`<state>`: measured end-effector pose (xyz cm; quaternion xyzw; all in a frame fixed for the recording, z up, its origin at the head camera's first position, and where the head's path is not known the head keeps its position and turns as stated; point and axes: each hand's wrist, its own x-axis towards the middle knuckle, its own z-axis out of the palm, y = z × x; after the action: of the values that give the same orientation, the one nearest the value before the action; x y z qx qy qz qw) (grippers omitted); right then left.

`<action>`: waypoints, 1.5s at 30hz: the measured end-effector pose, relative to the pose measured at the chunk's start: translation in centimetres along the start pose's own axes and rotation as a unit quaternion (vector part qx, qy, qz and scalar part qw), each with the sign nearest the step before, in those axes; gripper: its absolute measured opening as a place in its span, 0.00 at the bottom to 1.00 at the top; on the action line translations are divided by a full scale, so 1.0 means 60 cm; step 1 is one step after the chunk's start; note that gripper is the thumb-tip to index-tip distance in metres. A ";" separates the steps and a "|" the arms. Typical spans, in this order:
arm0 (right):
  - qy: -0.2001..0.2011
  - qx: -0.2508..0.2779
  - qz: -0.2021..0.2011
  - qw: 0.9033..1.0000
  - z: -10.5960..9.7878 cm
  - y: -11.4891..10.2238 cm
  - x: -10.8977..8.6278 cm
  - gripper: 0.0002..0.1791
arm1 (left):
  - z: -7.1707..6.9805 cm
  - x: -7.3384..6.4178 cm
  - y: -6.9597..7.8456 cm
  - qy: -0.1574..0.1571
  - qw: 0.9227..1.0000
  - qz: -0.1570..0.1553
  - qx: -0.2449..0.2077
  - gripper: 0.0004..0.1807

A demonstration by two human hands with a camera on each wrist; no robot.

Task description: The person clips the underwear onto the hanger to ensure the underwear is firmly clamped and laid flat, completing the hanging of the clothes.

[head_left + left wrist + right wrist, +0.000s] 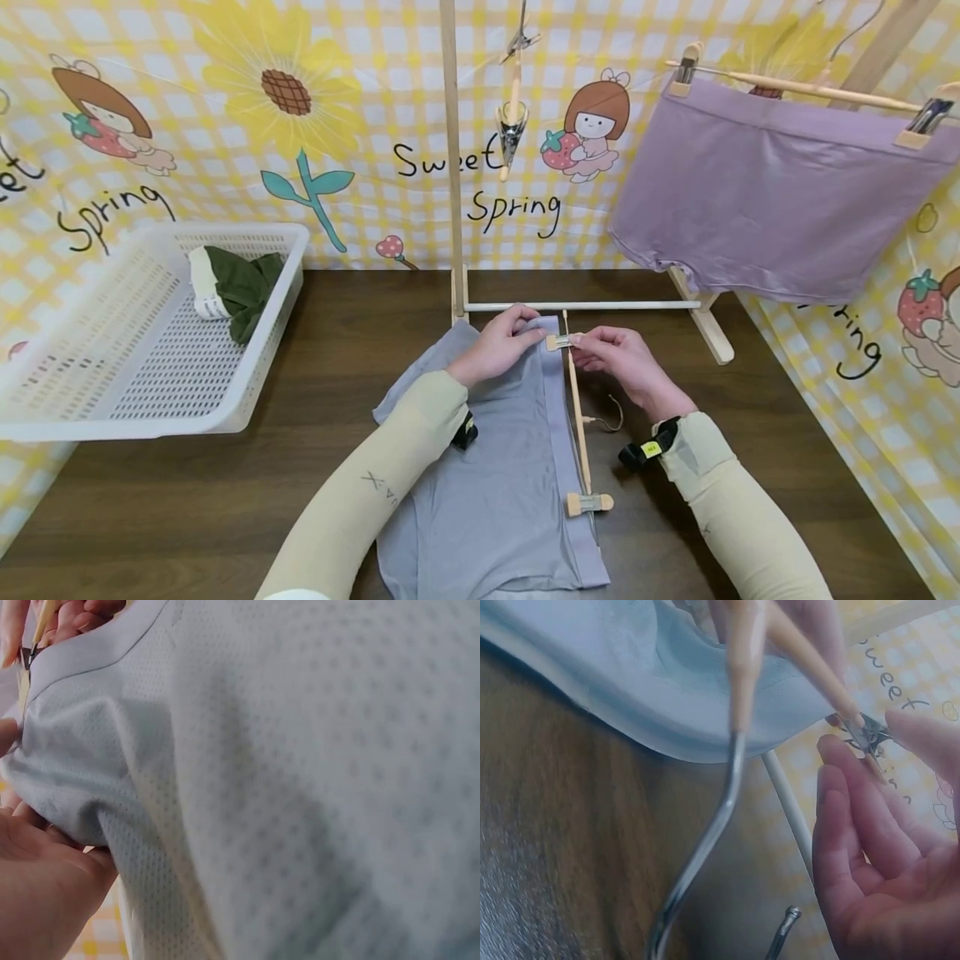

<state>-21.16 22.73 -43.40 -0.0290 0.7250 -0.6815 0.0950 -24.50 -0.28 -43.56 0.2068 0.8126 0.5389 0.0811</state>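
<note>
Yellow-checked backdrop [375,83]; dark wooden table [187,508]. Grey garment [495,475] spread on it, waistband [561,433] alongside hanger [577,400]. Left hand [501,343] pinches waistband's far end, thumb over, fingers under. Right hand [626,362] pinches far clip [558,342], fingertips nearly together. Step, apparently: clipping waistband. Next calls for seating cloth squarely, then releasing.

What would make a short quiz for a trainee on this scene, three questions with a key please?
1. Which hand pinches the far clip of the hanger beside the grey garment: A) left, B) right?
2. True or false: the green garment lies inside the white basket.
3. How many clips grip the hung purple garment?

Key:
1. B, the right hand.
2. True.
3. Two, one near each top corner.
</note>
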 end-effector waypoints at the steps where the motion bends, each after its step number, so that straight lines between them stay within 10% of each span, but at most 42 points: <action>1: -0.003 0.002 0.002 1.000 0.000 0.000 0.000 0.08 | -0.002 0.000 0.000 -0.001 1.000 -0.004 -0.001 0.14; 7: 0.005 0.011 0.006 1.000 -0.001 -0.003 0.000 0.10 | -0.034 -0.010 -0.007 -0.043 0.997 -0.025 0.062 0.22; 16: 0.021 0.008 0.009 1.000 -0.012 -0.013 -0.002 0.14 | -0.108 -0.027 -0.040 -0.073 0.972 0.003 0.224 0.16; 27: 0.039 0.006 0.018 0.999 -0.017 -0.011 0.010 0.20 | -0.194 -0.041 -0.059 0.021 0.977 -0.028 0.211 0.10; 45: 0.057 0.048 0.026 0.997 -0.001 -0.018 0.050 0.19 | -0.230 -0.023 -0.038 0.131 0.970 -0.015 0.205 0.10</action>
<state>-24.23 22.17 -42.62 0.0339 0.6964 -0.7131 0.0724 -28.74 -13.22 -40.18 0.1345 0.9124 0.3815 -0.0619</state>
